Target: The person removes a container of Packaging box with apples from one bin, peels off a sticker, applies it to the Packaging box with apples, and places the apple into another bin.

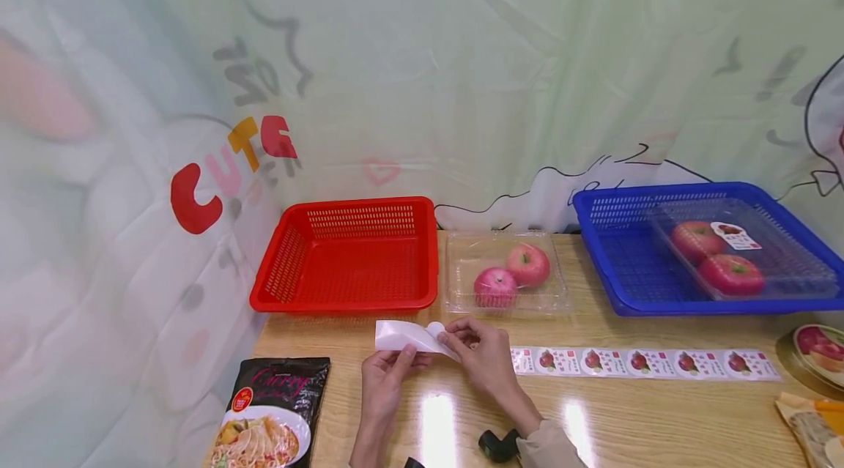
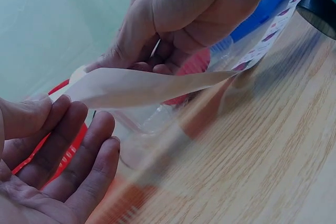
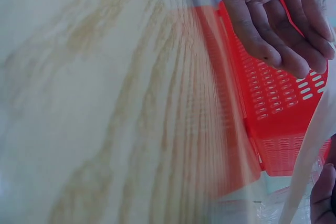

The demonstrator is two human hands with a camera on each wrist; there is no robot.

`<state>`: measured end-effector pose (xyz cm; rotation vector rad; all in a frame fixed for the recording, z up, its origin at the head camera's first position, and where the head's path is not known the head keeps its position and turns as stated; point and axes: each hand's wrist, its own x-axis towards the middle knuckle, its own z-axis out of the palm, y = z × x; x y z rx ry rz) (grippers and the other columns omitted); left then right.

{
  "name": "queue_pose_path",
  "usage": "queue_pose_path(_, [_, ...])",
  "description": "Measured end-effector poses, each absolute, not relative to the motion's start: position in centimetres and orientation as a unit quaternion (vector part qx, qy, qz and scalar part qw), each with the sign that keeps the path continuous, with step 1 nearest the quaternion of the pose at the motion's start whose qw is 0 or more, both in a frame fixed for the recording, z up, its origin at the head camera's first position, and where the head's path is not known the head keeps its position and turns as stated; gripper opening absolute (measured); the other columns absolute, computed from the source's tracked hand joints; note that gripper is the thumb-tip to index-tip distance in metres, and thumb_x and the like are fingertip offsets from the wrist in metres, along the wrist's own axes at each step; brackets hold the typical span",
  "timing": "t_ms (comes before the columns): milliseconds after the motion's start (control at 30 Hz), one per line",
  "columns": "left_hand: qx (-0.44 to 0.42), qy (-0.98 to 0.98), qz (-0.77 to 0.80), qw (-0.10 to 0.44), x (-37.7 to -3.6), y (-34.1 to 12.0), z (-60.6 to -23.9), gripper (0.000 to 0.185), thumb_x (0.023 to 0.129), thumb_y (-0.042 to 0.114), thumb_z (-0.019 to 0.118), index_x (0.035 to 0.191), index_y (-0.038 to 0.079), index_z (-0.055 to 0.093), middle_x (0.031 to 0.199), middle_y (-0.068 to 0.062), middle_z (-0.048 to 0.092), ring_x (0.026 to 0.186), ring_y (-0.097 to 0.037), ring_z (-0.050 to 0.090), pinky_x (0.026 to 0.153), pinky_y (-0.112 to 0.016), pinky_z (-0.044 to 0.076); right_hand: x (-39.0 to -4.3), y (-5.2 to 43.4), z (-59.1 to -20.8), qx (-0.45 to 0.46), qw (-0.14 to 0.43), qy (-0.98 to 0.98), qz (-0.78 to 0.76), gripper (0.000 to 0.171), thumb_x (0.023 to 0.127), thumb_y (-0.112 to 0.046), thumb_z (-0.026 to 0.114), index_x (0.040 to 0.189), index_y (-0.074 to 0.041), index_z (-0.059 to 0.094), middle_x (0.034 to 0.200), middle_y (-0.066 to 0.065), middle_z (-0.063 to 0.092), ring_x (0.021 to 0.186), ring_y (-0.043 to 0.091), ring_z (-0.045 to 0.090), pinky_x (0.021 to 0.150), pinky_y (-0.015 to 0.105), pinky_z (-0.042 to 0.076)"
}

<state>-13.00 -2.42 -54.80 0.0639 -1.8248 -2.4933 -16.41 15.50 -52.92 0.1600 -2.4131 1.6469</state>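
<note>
A long strip of stickers (image 1: 646, 363), printed with red fruit, lies across the wooden table. Its blank white left end (image 1: 398, 336) is lifted and bent. My left hand (image 1: 385, 386) pinches that end between thumb and fingertips, the other fingers loosely bent in the left wrist view. At the strip's upper edge, the thumb and fingers of my right hand (image 1: 486, 359) pinch a white rounded sticker (image 1: 435, 329), its pale side showing. Behind the hands stands a clear plastic box (image 1: 461, 263) holding two apples (image 1: 527, 265). In the right wrist view, my right fingers (image 3: 323, 195) are mostly cut off.
A red basket (image 1: 343, 308) stands back left. Back right, a blue basket (image 1: 609, 277) holds a clear box of apples (image 1: 732, 274) bearing a sticker. A black curry packet (image 1: 280, 380) lies front left; a round tin (image 1: 820, 354) and another packet (image 1: 811, 424) are at the right.
</note>
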Motion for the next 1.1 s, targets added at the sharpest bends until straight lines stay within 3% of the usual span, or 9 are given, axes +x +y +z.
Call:
queue_pose_path(167, [0.025,-0.592,-0.805,0.024,-13.1,-2.4,-54.9,0.032,0.103,0.008,0.067,0.112,-0.023,0.065,0.092,-0.022,0.080,0.082,-0.022,0.079,0.080,-0.037,0.066,-16.5,15.7,-52.7,0.054,0.125,-0.825,0.549,0.012,0.084,-0.012,0.090,0.084,-0.015,0.078,0.077,-0.005,0.075,0.068,0.006,0.062,0.061,0.019,0.050])
queue_pose_path(500, [0.051,-0.591,-0.805,0.014,-13.1,-2.4,-54.7,0.030,0.103,0.011,0.069,0.113,-0.017,0.069,0.090,-0.013,0.081,0.081,-0.020,0.079,0.078,-0.033,0.066,-16.8,16.3,-52.4,0.068,0.175,-0.820,0.540,0.013,0.082,-0.008,0.090,0.082,-0.015,0.079,0.079,-0.006,0.075,0.069,0.008,0.056,0.054,0.019,0.042])
queue_pose_path(767, [0.079,-0.584,-0.808,0.017,-13.1,-2.5,-54.5,0.031,0.100,0.008,0.071,0.112,-0.021,0.067,0.091,-0.024,0.079,0.077,-0.020,0.079,0.077,-0.036,0.066,-16.9,16.8,-51.8,0.061,0.193,-0.805,0.558,0.011,0.082,-0.006,0.089,0.084,-0.013,0.080,0.072,-0.003,0.070,0.053,0.008,0.059,0.049,0.018,0.042])
queue_pose_path(933, [0.104,-0.588,-0.802,0.013,-13.2,-2.7,-54.5,0.030,0.100,0.006,0.071,0.114,-0.020,0.068,0.090,-0.025,0.079,0.075,-0.020,0.079,0.075,-0.036,0.066,-16.9,17.1,-51.3,0.059,0.231,-0.800,0.551,0.013,0.080,-0.005,0.091,0.082,-0.011,0.079,0.071,-0.003,0.072,0.060,0.009,0.063,0.056,0.018,0.041])
queue_pose_path(1100, [0.135,-0.599,-0.790,0.003,-13.2,-2.9,-54.4,0.027,0.100,0.007,0.070,0.113,-0.017,0.069,0.089,-0.017,0.080,0.073,-0.017,0.078,0.073,-0.033,0.066,-16.9,17.6,-50.9,0.056,0.266,-0.806,0.526,0.015,0.078,-0.004,0.092,0.082,-0.008,0.079,0.075,0.000,0.075,0.071,0.004,0.057,0.063,0.017,0.040])
